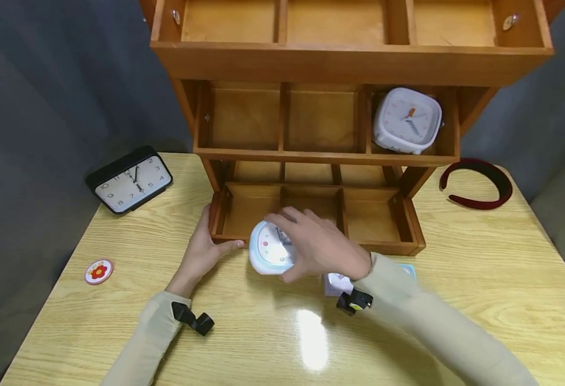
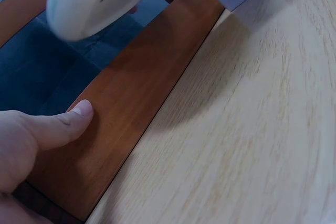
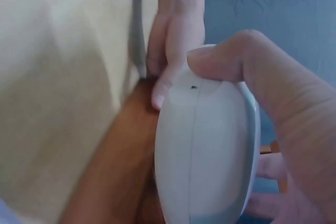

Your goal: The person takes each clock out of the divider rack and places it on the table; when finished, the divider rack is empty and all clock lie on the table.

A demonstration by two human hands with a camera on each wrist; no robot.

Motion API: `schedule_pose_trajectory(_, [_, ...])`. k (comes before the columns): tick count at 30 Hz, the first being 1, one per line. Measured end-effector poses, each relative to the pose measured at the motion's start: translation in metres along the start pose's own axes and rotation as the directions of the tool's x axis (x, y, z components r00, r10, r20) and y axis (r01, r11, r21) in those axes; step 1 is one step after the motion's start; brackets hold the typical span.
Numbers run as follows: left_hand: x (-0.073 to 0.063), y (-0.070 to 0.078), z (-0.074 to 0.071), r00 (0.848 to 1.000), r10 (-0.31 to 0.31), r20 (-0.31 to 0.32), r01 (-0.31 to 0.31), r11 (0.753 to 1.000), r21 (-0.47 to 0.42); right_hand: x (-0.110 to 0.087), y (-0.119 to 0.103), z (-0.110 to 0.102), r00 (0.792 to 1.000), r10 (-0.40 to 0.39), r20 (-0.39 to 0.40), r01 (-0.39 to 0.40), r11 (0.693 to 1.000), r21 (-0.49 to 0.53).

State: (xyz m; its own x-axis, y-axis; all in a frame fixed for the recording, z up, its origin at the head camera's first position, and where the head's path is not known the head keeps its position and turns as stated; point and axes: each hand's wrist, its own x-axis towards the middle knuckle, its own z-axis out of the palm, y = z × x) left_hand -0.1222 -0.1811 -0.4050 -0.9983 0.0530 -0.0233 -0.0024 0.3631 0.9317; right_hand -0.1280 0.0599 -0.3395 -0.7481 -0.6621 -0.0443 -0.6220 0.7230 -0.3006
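A small white alarm clock point(image 1: 269, 248) with a pale blue rim is gripped by my right hand point(image 1: 318, 241), close over the front edge of the lowest drawer point(image 1: 383, 246). Its dial faces up and the hand covers part of it. In the right wrist view, the thumb presses one side of the clock point(image 3: 205, 150). At the drawer's front left corner rests my left hand point(image 1: 205, 246), fingers along the outer side and thumb along the front panel. The left wrist view shows this thumb point(image 2: 65, 127) against the wood, with the clock's underside point(image 2: 100, 9) above.
Two more drawers are pulled out above; the middle one point(image 1: 243, 156) holds a white clock point(image 1: 410, 120) in its right compartment. A black clock point(image 1: 132, 182) and a round flower badge point(image 1: 98, 272) lie left. A dark red headband point(image 1: 480, 203) lies right. A lilac box point(image 1: 336, 285) sits under the right forearm.
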Motion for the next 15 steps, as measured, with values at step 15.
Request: schedule_pose_trajectory(15, [0.015,-0.039,0.002,0.998,0.058,-0.017,-0.058,0.998,-0.015,-0.030,-0.024,0.046,0.999,0.025,0.044,-0.023,0.999,-0.043])
